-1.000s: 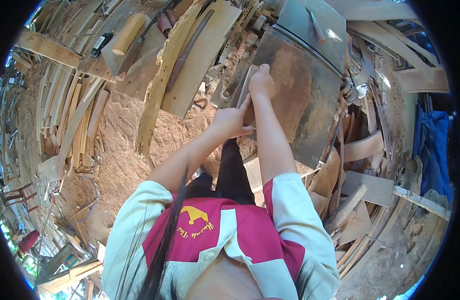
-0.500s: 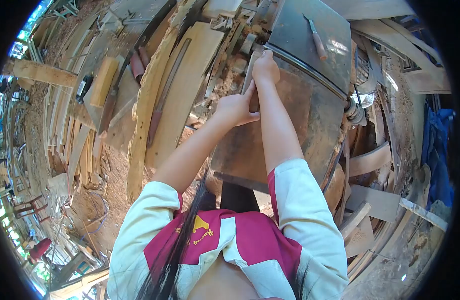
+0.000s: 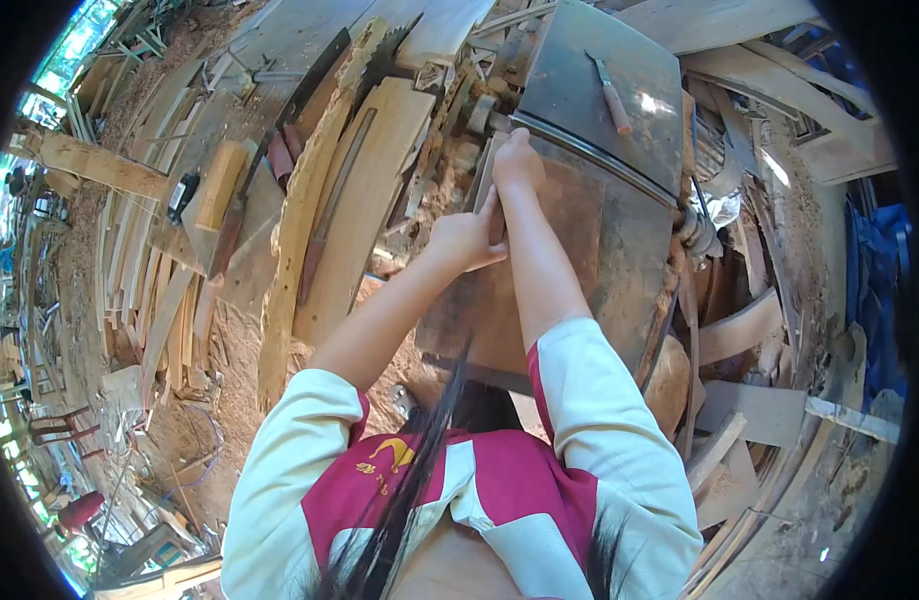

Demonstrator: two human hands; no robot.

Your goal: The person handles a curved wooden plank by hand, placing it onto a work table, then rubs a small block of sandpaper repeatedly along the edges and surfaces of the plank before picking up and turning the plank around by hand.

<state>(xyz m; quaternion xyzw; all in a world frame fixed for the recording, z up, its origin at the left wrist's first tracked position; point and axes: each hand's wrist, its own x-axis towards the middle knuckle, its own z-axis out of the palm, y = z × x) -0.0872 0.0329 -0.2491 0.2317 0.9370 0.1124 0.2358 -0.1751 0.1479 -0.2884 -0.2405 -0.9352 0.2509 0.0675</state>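
A narrow wooden piece lies along the left edge of a flat machine table, partly covered by my hands. My left hand grips its near end, thumb pointing up along the side. Farther along, my right hand is closed over the far part of the piece, close to a metal bar that crosses the table. The right fingers are mostly hidden from above. Beyond the bar, a chisel-like tool with a wooden handle rests on the dark far plate.
To the left are a long rough-edged board, a wide plank bearing a long narrow tool, a handsaw and a yellowish wood block. Offcuts pile up on the right, near a blue cloth. Sawdust covers the ground.
The camera view has shifted slightly, so the table appears lower and farther left. Both hands keep nearly the same hold and place on the wooden piece.
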